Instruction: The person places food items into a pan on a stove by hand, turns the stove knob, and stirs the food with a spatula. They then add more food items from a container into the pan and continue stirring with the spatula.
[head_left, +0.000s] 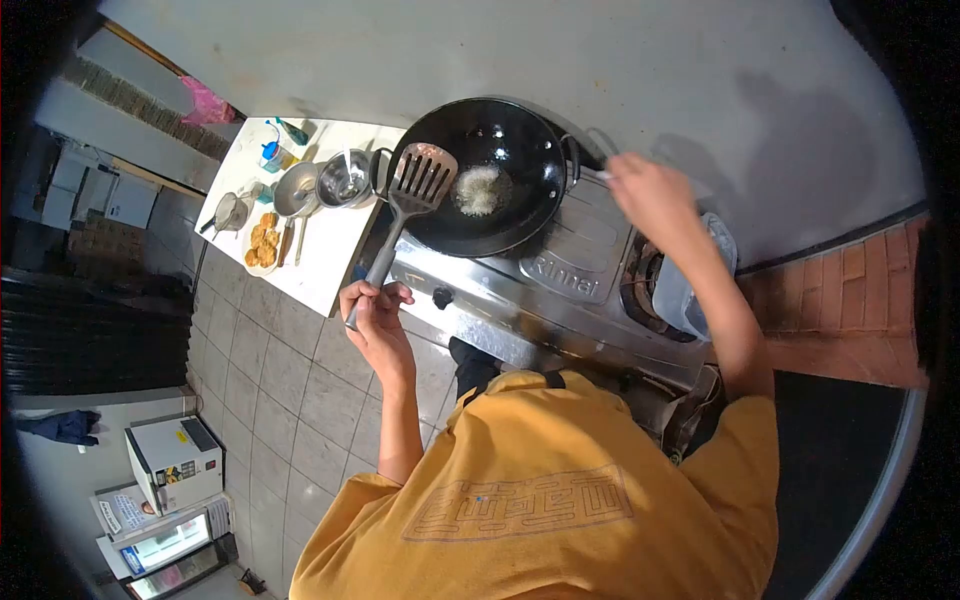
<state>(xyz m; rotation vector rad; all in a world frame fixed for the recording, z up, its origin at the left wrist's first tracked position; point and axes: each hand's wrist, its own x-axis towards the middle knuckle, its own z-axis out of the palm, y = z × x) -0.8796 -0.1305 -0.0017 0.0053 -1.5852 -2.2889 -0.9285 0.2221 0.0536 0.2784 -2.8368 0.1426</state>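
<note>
My left hand (378, 325) is closed round the grey handle of a slotted turner (422, 178), whose blade is held up over the left side of a black wok (520, 215). In the wok, a small pale piece of food (480, 190) sits in bubbling oil. My right hand (640, 190) is closed just right of the wok's right loop handle (572, 165). A thin pale end shows at its fingertips, and I cannot tell what it belongs to. The wok stands on the left side of a steel gas stove (575, 255).
Left of the stove, a white table (318, 262) bears a plate of fried pieces (262, 245), a steel bowl (345, 180), a pan (296, 190) and a strainer (230, 212). On the stove's right side sits a clear plastic container (685, 290). A wall (650, 70) rises behind.
</note>
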